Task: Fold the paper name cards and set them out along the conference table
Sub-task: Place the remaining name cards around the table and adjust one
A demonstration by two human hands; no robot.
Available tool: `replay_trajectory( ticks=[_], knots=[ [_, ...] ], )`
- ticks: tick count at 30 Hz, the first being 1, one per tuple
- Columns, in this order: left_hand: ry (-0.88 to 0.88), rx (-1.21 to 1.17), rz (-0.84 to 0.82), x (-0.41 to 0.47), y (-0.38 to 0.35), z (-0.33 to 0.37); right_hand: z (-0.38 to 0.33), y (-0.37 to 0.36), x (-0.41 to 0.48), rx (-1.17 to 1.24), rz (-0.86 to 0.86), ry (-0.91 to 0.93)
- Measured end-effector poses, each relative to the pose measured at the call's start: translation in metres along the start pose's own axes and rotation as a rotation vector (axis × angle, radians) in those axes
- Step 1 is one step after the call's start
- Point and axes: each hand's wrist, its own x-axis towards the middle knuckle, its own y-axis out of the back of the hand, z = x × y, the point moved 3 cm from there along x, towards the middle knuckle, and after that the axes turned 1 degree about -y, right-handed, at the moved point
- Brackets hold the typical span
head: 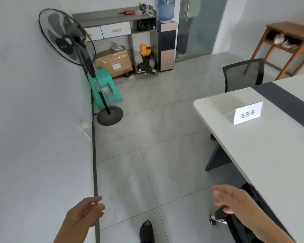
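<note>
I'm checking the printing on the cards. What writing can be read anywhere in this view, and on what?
"左亮平": on the folded name card standing on the conference table.
Fan hub: small lettering, too small to read.
Cardboard box label: blurred, unreadable.
Water bottle label: unreadable.

office meeting room | conference table (pixel 263 155) | mesh chair (pixel 242 76) | water dispenser (pixel 167 41)
</note>
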Motion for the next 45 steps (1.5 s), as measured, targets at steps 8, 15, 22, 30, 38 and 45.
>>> replay_trajectory(
  ticks=[8, 15, 22, 30, 38, 45],
  knots=[
    [-0.189, 0.152, -0.342, 0.173, -0.076, 0.157, -0.054, 0.021, 0.078, 0.165, 0.205, -0.088],
    [-0.192, 0.279, -0.597, 0.281, -0.199, 0.218, -0.056, 0.083, 0.182, 0.308, 0.388, -0.174],
    [-0.204, 0.382, -0.684, 0.374, -0.277, 0.303, -0.061, 0.160, 0.314, 0.424, 0.588, -0.291],
    [-0.178, 0.511, -0.783, 0.464, -0.350, 0.347, -0.058, 0.195, 0.408, 0.395, 0.924, -0.521],
    [-0.222, 0.669, -1.004, 0.558, -0.436, 0.416, -0.059, 0.195, 0.463, 0.357, 1.128, -0.737],
    [-0.308, 0.769, -1.189, 0.601, -0.512, 0.450, -0.072, 0.190, 0.465, 0.445, 1.374, -0.796]
  ],
)
